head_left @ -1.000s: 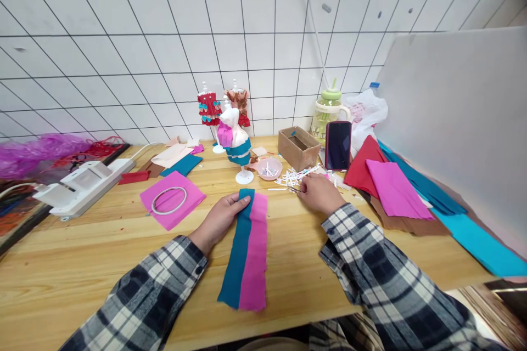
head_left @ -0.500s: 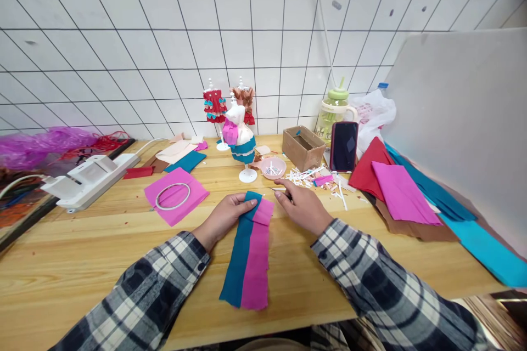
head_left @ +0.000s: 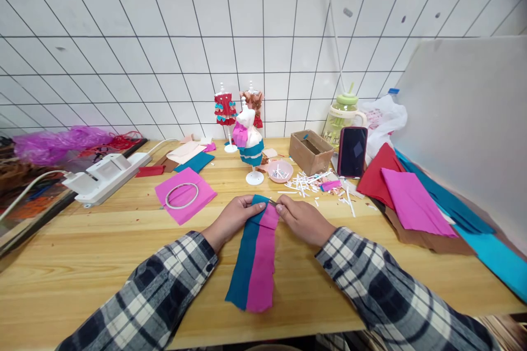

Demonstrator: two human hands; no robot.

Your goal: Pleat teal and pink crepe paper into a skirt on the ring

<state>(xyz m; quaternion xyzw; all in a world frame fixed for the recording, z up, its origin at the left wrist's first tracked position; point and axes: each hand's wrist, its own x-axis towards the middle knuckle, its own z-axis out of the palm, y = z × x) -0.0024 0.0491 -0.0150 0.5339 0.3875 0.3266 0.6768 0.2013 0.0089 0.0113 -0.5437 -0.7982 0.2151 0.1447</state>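
Observation:
My left hand (head_left: 236, 218) pinches the top end of a long teal and magenta crepe paper strip (head_left: 258, 263) between thumb and fingers. The strip hangs down toward me, teal on the left and magenta on the right. At its upper right corner my right hand (head_left: 302, 219) is closed on a thin pointed metal tool (head_left: 272, 203), whose tip lies over the magenta part. Most of this tool is hidden in the fingers. Beyond my hands stands a small white dress form (head_left: 246, 118) with a teal skirt and a magenta piece on its side.
Two more dressed forms, one with a red dress (head_left: 224, 109), stand behind. Right of them are a pink dish (head_left: 280, 171), white paper sticks (head_left: 307, 182), a cardboard box (head_left: 312, 152) and a phone (head_left: 352, 152). Folded paper (head_left: 415, 203) lies right; a ring (head_left: 181, 196) and power strip (head_left: 109, 178) lie left.
My right hand has moved in to the strip, bringing the tool's tip over its upper magenta edge. My left hand keeps its pinch. The whole view has shifted slightly.

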